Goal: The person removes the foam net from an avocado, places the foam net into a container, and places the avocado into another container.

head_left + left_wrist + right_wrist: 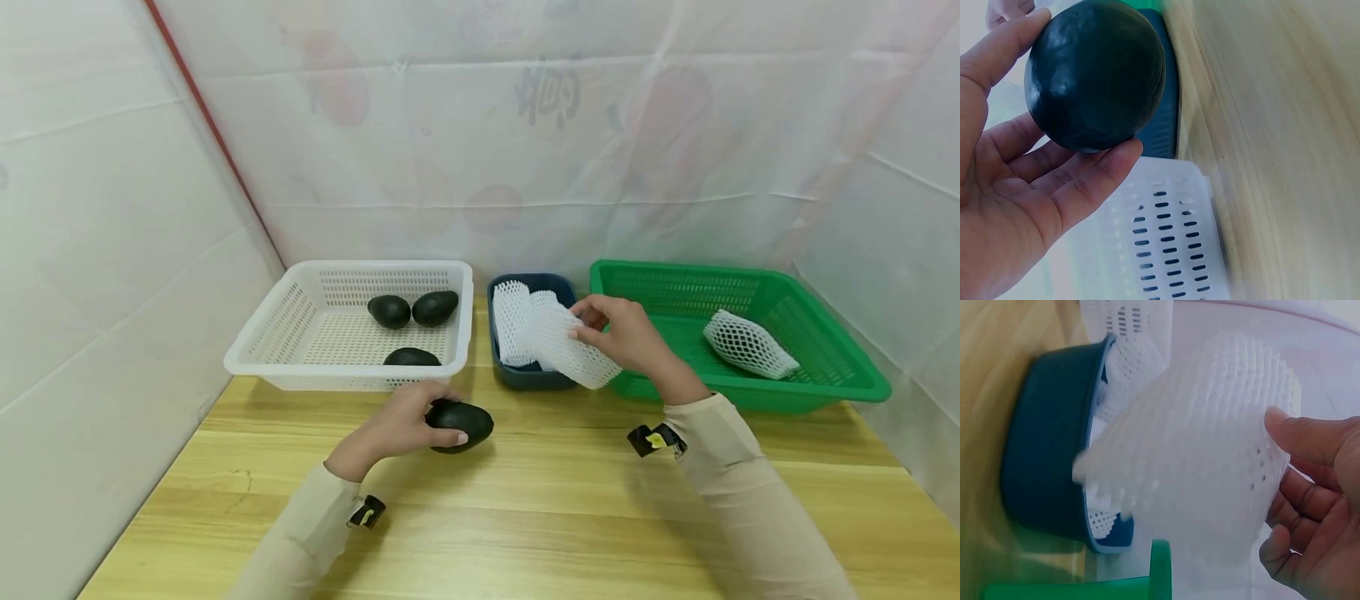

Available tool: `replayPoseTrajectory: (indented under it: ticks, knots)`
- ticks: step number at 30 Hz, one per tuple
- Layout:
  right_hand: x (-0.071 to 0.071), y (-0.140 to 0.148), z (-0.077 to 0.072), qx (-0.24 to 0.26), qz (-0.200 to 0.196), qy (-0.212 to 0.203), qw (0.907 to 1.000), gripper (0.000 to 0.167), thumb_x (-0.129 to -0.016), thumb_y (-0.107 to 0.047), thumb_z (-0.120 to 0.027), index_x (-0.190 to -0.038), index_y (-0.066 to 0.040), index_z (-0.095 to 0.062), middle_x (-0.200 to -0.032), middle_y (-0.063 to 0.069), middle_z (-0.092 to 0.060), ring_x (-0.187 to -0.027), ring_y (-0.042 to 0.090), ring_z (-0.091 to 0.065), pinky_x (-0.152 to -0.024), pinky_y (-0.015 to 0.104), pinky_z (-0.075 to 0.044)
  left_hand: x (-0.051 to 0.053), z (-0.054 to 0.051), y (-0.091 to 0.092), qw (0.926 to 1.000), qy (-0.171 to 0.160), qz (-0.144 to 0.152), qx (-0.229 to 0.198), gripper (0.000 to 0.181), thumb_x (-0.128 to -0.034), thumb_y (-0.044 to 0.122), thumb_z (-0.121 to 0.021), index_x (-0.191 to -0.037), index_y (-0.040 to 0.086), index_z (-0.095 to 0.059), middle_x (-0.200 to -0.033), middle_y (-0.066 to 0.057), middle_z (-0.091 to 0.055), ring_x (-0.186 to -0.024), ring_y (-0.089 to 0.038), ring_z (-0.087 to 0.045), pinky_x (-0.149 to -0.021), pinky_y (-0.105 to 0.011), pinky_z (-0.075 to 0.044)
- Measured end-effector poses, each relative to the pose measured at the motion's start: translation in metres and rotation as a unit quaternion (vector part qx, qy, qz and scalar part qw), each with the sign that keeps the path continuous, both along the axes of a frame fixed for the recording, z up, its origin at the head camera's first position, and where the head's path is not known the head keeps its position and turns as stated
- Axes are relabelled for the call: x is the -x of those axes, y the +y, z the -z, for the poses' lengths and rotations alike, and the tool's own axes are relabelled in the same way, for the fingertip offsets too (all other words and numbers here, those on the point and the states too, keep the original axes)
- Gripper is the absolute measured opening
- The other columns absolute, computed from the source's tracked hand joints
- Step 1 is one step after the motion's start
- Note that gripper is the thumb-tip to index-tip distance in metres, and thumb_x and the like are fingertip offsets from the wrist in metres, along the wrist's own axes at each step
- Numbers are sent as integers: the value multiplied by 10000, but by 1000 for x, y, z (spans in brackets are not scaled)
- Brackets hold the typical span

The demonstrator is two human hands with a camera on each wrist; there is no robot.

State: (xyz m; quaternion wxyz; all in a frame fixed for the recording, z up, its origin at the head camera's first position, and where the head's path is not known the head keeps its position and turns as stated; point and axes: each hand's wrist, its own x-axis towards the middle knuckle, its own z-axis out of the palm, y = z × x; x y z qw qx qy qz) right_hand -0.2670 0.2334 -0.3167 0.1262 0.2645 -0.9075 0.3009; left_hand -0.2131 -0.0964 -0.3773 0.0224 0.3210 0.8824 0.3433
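Observation:
A dark avocado (pixel 463 427) is gripped between the thumb and fingers of my left hand (pixel 405 425), in front of the white basket. In the left wrist view the avocado (pixel 1094 75) shows its rounded end. My right hand (pixel 618 333) pinches a white foam net sleeve (pixel 573 346) by its edge, above the dark blue bin (pixel 532 381). The right wrist view shows this sleeve (pixel 1204 444) flat and hanging from the thumb and fingers. More foam net sleeves (pixel 512 321) lie in the bin, partly hidden by the held one.
The white basket (pixel 255 357) at the left holds several avocados (pixel 389 312). At the right stands a green basket (pixel 832 375) with one net-wrapped avocado (pixel 750 344) inside. All stand on a wooden table (pixel 525 517) before a pale curtain (pixel 450 150).

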Motion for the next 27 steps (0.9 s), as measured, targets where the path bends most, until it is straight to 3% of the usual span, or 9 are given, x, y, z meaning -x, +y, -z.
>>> replayPoseTrajectory:
  ticks: [11,18,23,27]
  knots:
    - [34,-1,5,474,780,-573,9942,285,-894,-173,-642,-1098,20,-593,-897,136,-640,-777,247,-592,-647,410,-475,-2,-2,-15,9999,-5,-123,-97,454,-743,300,-780,-1091,37,-653,-1060,-42,-627,-953,-177,-555,-796,-429,-467]
    - [50,0,11,856,1195,-1101,9830,381,-910,-250,-617,-1166,26,-558,-999,191,-634,-890,304,-588,-709,443,-474,-3,2,-26,9999,52,-156,-48,482,-748,323,-778,-1113,37,-647,-1061,-37,-633,-949,-177,-559,-781,-413,-476]
    - [58,0,12,635,1534,-1766,9702,542,-929,-342,-564,-1318,15,-443,-1194,231,-546,-1049,362,-523,-794,488,-456,-4,2,-32,9995,-42,-283,-103,475,-751,336,-774,-1124,70,-646,-1061,-21,-629,-946,-179,-562,-790,-429,-474]
    - [60,1,12,361,1644,-1916,9669,577,-934,-323,-549,-1366,20,-379,-1286,259,-448,-1127,401,-449,-831,518,-429,-5,2,-36,9992,-116,-373,-117,467,-748,324,-778,-1120,75,-647,-1063,-16,-625,-940,-182,-560,-789,-427,-472]
